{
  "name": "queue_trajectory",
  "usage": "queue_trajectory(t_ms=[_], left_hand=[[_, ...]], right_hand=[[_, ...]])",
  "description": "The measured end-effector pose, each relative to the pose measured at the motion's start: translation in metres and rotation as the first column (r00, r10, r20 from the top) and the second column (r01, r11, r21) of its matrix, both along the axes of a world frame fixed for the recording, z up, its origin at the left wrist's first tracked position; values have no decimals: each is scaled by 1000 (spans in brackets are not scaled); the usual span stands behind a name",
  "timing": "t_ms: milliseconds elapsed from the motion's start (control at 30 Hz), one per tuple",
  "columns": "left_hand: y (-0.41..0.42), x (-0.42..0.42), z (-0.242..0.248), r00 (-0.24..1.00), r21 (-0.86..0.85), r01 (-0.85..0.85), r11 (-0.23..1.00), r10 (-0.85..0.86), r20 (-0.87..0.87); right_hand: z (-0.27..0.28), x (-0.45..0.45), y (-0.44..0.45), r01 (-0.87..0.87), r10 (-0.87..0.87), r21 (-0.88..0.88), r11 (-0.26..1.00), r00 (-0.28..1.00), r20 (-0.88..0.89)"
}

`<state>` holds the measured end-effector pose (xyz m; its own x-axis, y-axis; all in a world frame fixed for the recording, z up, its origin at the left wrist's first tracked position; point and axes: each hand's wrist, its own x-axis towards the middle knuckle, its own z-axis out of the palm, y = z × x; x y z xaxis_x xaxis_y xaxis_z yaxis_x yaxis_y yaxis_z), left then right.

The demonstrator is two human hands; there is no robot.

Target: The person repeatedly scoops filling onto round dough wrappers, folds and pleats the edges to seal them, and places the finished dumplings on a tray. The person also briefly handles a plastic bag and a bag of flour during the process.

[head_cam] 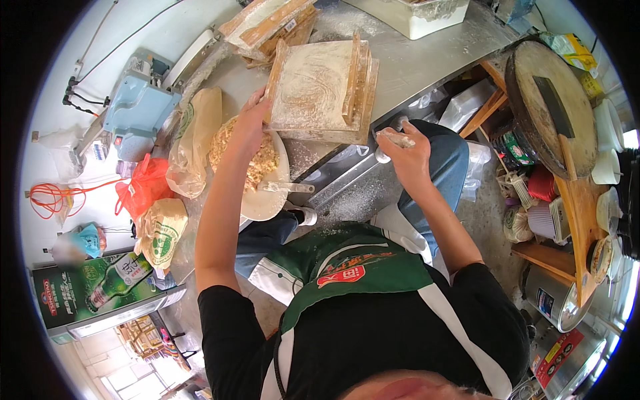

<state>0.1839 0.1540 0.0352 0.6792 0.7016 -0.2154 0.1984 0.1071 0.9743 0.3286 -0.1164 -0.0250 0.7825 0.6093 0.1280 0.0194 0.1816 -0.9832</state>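
Observation:
A stack of wooden trays (315,87), its top one dusted with flour, rests at the near edge of the metal worktable. My left hand (255,115) grips the stack's left edge. Off the table's front edge, above my knee, my right hand (411,152) is curled around some white flour (398,139); its fingertips are partly hidden. Beneath my left forearm is a white plate (265,207) of chopped filling (260,162), partly covered by the arm. A flat spatula (287,187) lies across the plate with its handle pointing right.
More floury wooden trays (272,25) and a white plastic bin (425,22) stand farther back on the metal worktable (400,65). At left are a plastic bag (197,140) and a blue machine (137,105). A cleaver (552,105) lies on a round chopping block (530,80) at right.

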Motion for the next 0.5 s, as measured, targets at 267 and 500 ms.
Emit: queue_trajectory(t_ms=[267, 500], left_hand=[[-16, 2, 9, 999, -77, 1, 997, 2, 47], [-9, -2, 0, 999, -49, 14, 999, -12, 41]], right_hand=[[-21, 6, 4, -19, 38, -142, 990, 990, 134], [-21, 2, 10, 18, 6, -168, 986, 990, 141]])
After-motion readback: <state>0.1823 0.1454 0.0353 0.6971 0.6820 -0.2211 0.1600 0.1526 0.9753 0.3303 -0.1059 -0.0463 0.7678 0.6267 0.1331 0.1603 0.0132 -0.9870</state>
